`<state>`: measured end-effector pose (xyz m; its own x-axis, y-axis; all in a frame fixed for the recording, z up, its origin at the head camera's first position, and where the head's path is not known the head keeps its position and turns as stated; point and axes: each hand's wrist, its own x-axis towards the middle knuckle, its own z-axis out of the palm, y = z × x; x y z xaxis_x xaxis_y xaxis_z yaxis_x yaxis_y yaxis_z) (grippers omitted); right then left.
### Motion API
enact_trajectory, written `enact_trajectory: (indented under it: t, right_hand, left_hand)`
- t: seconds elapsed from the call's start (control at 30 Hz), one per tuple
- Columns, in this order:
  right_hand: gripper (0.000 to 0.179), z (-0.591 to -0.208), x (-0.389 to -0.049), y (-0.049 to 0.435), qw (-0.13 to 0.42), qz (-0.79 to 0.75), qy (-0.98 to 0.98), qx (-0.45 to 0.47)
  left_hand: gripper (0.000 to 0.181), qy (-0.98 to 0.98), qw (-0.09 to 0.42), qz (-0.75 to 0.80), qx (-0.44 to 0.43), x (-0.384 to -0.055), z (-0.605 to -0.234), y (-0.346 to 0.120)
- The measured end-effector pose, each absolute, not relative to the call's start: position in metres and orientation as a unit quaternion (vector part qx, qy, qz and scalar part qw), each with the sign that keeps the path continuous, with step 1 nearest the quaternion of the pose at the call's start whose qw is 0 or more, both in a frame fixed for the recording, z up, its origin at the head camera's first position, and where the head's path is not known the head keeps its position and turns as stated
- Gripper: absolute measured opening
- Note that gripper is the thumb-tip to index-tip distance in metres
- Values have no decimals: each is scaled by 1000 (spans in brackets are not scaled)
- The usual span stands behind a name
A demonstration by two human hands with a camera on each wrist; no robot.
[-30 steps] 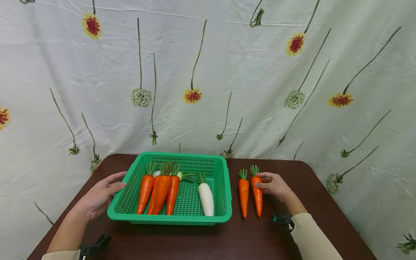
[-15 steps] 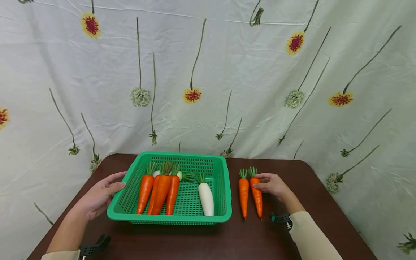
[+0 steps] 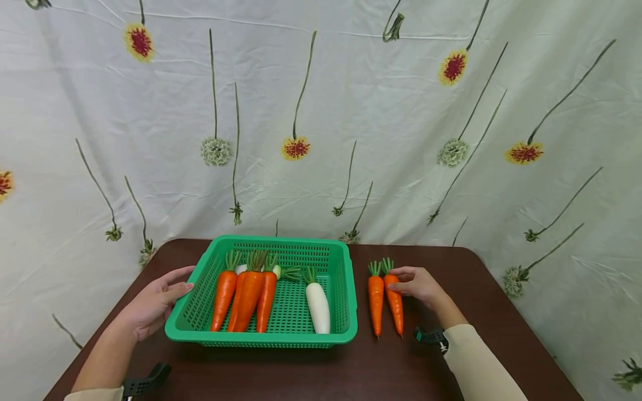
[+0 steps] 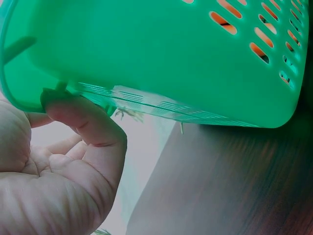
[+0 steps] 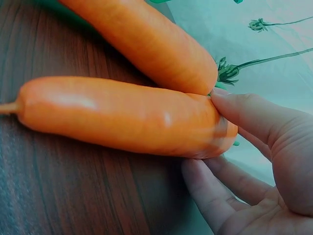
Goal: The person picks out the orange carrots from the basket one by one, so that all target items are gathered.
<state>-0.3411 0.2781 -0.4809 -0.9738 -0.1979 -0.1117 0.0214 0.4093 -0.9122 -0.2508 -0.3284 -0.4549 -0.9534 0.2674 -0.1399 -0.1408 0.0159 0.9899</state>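
My right hand (image 3: 418, 284) pinches a carrot (image 3: 394, 301) near its leafy top, thumb on one side and fingers on the other. A second carrot (image 3: 375, 301) lies just left of it; in the right wrist view the held carrot (image 5: 122, 117) meets the other carrot (image 5: 156, 49) at the thick ends. At the far side of the table's middle, my left hand (image 3: 155, 303) holds the left rim of a green plastic basket (image 3: 261, 337). The left wrist view shows a bent digit (image 4: 93, 122) at the rim of the basket (image 4: 146, 58).
Inside the basket, several carrots (image 3: 249, 295) lie together on the left and a white radish (image 3: 318, 306) on the right. More white radish shows partly behind the carrots. The dark wooden table (image 3: 281, 373) ends at a flower-printed white cloth (image 3: 271, 111).
My right hand has shifted slightly left, bringing the held carrot's top up against the other carrot. The left hand and the basket have stayed in place.
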Motion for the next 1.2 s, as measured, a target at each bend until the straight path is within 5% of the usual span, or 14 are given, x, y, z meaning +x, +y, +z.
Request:
enact_trajectory:
  t: [1.2]
  right_hand:
    - [47, -475, -337, 277, 108, -516, 849, -44]
  left_hand:
    - [73, 700, 148, 697, 49, -251, -455, -328]
